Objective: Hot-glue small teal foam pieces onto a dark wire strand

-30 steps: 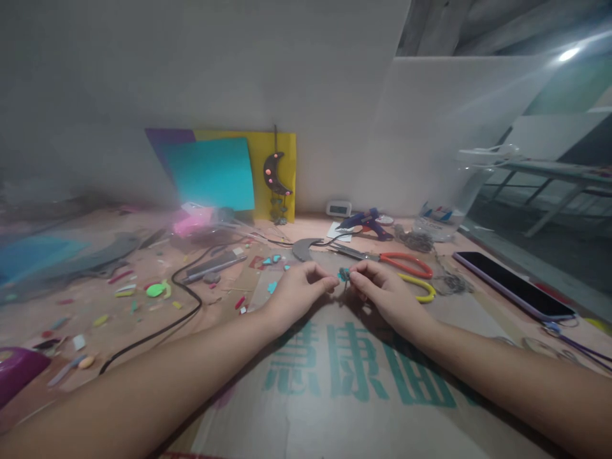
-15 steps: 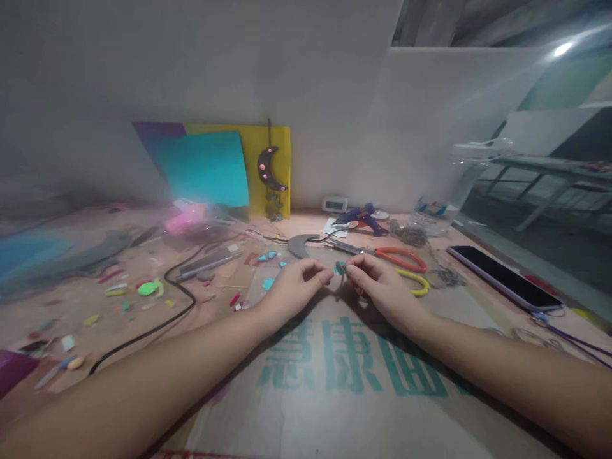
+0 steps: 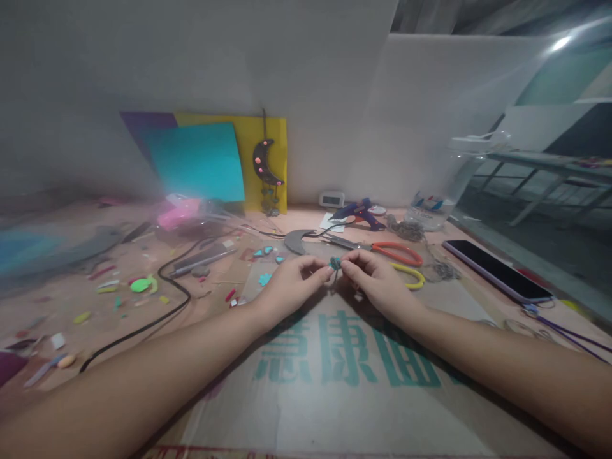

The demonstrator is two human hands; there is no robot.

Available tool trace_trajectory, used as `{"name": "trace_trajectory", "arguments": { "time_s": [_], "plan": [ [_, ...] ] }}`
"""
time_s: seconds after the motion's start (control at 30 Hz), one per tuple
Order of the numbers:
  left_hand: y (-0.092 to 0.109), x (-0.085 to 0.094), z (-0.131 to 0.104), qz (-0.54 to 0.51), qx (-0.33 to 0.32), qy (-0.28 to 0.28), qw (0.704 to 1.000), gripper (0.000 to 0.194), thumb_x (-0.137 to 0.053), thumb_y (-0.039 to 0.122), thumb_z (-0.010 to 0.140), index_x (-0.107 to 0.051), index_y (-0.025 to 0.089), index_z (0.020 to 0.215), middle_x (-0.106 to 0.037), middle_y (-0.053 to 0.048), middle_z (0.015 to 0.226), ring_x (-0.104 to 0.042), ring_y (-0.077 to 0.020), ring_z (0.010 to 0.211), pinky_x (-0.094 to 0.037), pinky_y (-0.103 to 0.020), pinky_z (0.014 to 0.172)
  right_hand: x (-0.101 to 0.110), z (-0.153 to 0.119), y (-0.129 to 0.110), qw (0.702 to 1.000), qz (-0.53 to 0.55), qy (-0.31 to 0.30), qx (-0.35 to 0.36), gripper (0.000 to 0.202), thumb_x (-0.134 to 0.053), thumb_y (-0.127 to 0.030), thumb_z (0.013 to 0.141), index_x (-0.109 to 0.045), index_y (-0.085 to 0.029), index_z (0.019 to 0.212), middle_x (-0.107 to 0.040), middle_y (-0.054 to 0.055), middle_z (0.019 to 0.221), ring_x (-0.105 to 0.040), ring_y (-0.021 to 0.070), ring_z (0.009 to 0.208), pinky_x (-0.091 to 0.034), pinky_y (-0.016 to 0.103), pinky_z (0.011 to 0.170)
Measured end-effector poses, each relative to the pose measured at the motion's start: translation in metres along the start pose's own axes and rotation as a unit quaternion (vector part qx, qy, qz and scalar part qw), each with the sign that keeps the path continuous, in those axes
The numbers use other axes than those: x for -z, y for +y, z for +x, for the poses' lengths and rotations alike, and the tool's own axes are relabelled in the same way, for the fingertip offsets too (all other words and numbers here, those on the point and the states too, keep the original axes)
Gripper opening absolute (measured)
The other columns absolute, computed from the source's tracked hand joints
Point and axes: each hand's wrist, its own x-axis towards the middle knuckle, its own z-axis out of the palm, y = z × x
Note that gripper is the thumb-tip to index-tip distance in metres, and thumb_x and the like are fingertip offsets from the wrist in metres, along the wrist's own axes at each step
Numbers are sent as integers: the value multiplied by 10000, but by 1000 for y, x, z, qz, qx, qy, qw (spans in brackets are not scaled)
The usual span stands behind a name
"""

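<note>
Between my two hands is a small teal piece (image 3: 335, 262) with grey cord wound on it and a cord end hanging down. My right hand (image 3: 370, 275) pinches it from the right with thumb and forefinger. From the other side the fingertips of my left hand (image 3: 299, 280) are pressed together at its left edge. Just beyond lies a grey crescent (image 3: 297, 241). Teal pieces, among them a flower shape (image 3: 264, 279), rest on the board left of my hands. Orange-handled scissors (image 3: 396, 252) and a yellow handle (image 3: 412, 276) lie behind my right hand.
A glue gun (image 3: 358, 213), a small white display (image 3: 331, 199) and grey yarn (image 3: 405, 227) are at the back. A phone (image 3: 497, 270) lies right. A black cable (image 3: 178, 287) crosses the left side among clay scraps. A decorated crescent (image 3: 266, 164) hangs against yellow card.
My left fingertips have come in to meet the teal piece, closing the gap between my hands. The whole view has shifted slightly.
</note>
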Motion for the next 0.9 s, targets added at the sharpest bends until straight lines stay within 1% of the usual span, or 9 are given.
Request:
{"name": "trace_trajectory", "arguments": {
  "time_s": [0.17, 0.3, 0.43, 0.57, 0.63, 0.73, 0.8, 0.87, 0.9],
  "plan": [
    [2, -1, 2, 1, 21, 9, 1000, 182, -568, 301, 827, -629, 142, 762, -652, -18, 757, -583, -149, 738, -425, -245, 693, -1, -1, 2, 999, 20, -20, -19, 309, -585, -491, 836, -548, -185, 859, -507, -45, 622, -451, 85, 502, -359, 203, 431],
    [6, -1, 3, -10, 36, 21, 999, 145, -583, 264, 785, -599, 147, 701, -619, -10, 703, -559, -143, 701, -419, -242, 665, -2, -2, -1, 999, 31, -27, -28, 316, -599, -502, 821, -541, -193, 853, -505, -53, 594, -449, 85, 488, -352, 205, 436],
    [8, -2, 3, -44, 40, 27, 998, 148, -588, 268, 766, -567, 155, 673, -587, 4, 670, -538, -134, 676, -418, -234, 644, -3, -1, 0, 998, 44, -30, -18, 330, -589, -511, 831, -562, -182, 843, -495, -47, 592, -429, 80, 501, -327, 205, 453],
    [5, -2, 4, -70, 46, 45, 995, 164, -601, 291, 763, -558, 157, 681, -573, 13, 666, -542, -127, 667, -417, -238, 662, -2, 1, 5, 996, 87, -16, 8, 342, -503, -505, 895, -603, -179, 921, -522, -22, 658, -449, 86, 551, -342, 216, 493],
    [3, -2, 4, -78, 48, 47, 995, 173, -602, 302, 768, -558, 157, 683, -576, 14, 666, -547, -126, 660, -418, -239, 660, -1, 1, 5, 996, 80, -1, 24, 341, -483, -494, 909, -612, -179, 937, -527, -17, 676, -453, 88, 561, -343, 219, 492],
    [-1, -1, 5, -77, 46, 48, 995, 174, -599, 312, 779, -569, 159, 700, -596, 12, 685, -560, -129, 678, -421, -239, 669, 1, 0, 2, 998, 46, 40, 33, 304, -507, -465, 902, -608, -179, 889, -514, -30, 664, -414, 75, 516, -304, 217, 450],
    [-2, -1, 5, -71, 47, 48, 995, 176, -594, 322, 785, -576, 162, 715, -609, 9, 701, -569, -133, 692, -424, -241, 673, 2, 0, 1, 997, 31, 60, 28, 273, -528, -445, 890, -600, -182, 872, -513, -38, 656, -391, 69, 487, -289, 217, 432],
    [-3, -1, 5, -66, 48, 47, 996, 180, -589, 329, 788, -579, 163, 721, -614, 7, 705, -573, -137, 695, -425, -244, 670, 2, 1, 2, 997, 25, 64, 22, 248, -537, -426, 882, -589, -184, 863, -519, -40, 651, -409, 74, 490, -306, 218, 438],
    [-2, 0, 5, -64, 49, 47, 996, 179, -586, 327, 789, -580, 162, 720, -613, 6, 704, -573, -138, 695, -425, -246, 670, 1, 2, 3, 997, 26, 65, 25, 226, -548, -408, 873, -579, -185, 856, -530, -38, 656, -441, 81, 511, -336, 221, 458]
  ]
}}
